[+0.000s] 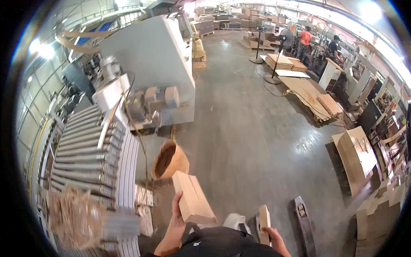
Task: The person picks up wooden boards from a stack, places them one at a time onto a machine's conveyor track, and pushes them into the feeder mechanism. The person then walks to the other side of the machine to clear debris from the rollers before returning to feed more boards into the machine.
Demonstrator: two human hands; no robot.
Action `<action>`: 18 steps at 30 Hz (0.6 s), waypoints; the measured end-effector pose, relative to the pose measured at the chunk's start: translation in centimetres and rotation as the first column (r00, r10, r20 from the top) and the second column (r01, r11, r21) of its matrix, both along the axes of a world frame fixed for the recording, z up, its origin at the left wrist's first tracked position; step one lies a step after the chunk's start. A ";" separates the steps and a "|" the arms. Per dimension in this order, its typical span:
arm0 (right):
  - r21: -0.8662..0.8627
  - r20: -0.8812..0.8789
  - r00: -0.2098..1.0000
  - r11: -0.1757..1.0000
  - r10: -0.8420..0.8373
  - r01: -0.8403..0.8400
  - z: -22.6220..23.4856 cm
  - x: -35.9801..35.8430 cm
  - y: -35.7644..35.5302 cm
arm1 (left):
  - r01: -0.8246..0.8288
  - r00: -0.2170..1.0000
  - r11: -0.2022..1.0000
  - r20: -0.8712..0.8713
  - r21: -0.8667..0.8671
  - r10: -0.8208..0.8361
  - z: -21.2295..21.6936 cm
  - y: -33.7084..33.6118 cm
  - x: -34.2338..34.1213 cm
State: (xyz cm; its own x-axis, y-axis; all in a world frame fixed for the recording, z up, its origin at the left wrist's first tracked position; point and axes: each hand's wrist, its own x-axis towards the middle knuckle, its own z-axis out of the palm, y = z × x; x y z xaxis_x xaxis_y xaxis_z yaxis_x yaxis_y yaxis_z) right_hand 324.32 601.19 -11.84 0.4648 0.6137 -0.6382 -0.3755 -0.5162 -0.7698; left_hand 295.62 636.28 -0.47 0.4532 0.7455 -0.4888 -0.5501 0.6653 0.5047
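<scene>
- Your left hand [176,218] has its fingers wrapped around the near end of a stack of light wooden boards [192,198], carried flat at chest height.
- Your right hand [274,236] has its fingers clamped on a narrow wooden piece [264,218], held on edge down at your side.
- Just beyond your left fingers stands a brown bag [170,160] with its mouth open.
- Farther left of those fingers runs a roller conveyor [85,154].
- Right of your right fingers, a pallet jack fork [305,220] lies on the concrete floor [252,141].
</scene>
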 end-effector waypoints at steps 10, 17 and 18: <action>-0.151 -0.090 0.988 0.979 0.123 -0.136 -5.3 20.3 27.9 | 0.078 0.975 0.993 0.203 0.093 -0.095 -0.9 34.2 27.7; -0.048 -0.175 0.974 0.987 0.143 -0.154 -5.0 43.3 49.3 | -0.116 0.992 0.964 -0.022 0.240 0.125 1.8 52.3 41.5; -0.045 -0.211 0.970 0.990 0.123 -0.135 -5.7 47.0 53.3 | -0.135 0.991 0.989 0.033 0.061 0.133 -0.1 55.9 42.5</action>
State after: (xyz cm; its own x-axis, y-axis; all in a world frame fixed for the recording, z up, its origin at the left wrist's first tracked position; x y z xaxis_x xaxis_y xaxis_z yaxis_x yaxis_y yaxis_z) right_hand 371.34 654.47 -17.56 0.2376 0.6187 -0.7489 -0.4510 -0.6126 -0.6492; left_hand 338.09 692.21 -0.52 0.3604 0.8293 -0.4270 -0.6468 0.5521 0.5262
